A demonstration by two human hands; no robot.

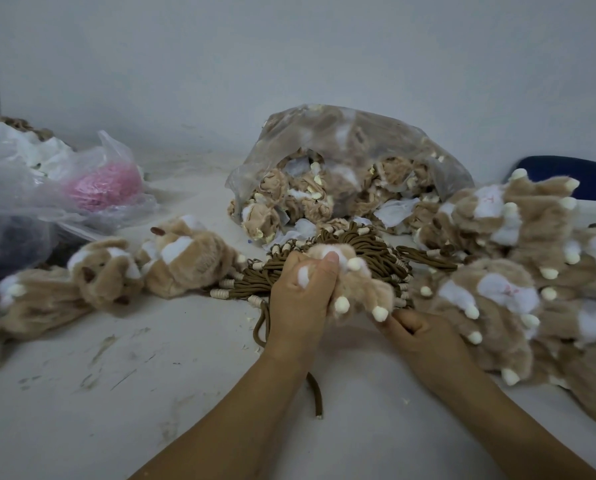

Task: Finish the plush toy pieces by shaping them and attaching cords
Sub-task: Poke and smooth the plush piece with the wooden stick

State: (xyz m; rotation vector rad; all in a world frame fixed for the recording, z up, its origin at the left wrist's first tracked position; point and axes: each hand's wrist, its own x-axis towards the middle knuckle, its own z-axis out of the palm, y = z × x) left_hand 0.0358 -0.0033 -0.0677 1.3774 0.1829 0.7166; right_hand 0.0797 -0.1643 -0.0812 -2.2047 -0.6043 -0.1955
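A brown cord [315, 393] trails toward the desk's [151, 358] near edge. Mid-desk, the left hand [300, 299] has its grip wrapped round a tan plush piece [362, 285], and the right hand [424, 334] pinches its lower edge. Behind lie a cord bundle [369, 244], then a clear bag [352, 157] of pieces.
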